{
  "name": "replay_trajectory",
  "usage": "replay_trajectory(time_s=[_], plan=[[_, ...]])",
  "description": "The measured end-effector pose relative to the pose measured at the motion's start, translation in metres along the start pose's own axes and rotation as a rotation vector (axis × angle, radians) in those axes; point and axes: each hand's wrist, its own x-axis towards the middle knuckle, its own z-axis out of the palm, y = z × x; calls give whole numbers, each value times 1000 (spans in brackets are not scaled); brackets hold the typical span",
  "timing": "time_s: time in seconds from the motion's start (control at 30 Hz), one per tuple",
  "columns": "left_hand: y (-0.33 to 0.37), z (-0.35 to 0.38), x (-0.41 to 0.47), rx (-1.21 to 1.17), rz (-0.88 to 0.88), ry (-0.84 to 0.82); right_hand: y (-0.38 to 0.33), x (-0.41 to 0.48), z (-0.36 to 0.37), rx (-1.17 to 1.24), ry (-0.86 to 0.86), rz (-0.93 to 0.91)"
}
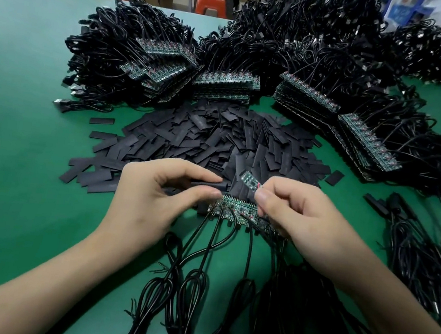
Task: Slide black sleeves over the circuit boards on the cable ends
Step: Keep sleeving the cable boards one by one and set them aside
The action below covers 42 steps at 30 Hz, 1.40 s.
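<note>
The left hand (159,195) pinches a black sleeve (208,185) between thumb and forefinger, with the sleeve's end pointing right. The right hand (300,213) pinches a small green circuit board (249,180) by its wired end, fingers curled round it. The board tilts up and to the left. Its free end sits just beside the sleeve's mouth and slightly above it, apart from it and not inside.

Directly under both hands a row of boards (235,212) lies on the green table (10,111), and its black cables (203,248) trail toward the near edge. Just beyond the hands spreads a pile of loose sleeves (217,138). Farther back, stacks of wired boards (226,80) fan out among heaps of black cable.
</note>
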Motion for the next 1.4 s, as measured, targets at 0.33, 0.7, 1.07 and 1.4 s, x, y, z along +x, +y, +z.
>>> replay_trajectory(time_s=[0.33,0.7,1.07,1.4], plan=[[-1,-2,1,74,68,-71,-4,-3,3,-109,-123,-4],[2,-17,8,348,406,-315,2,-1,-5,33,-274,46],[-1,-5,2,259,383,-345,-3,-5,4,-179,-209,-18],[-2,-4,0,249,353,-188,0,-2,4,82,-104,38]])
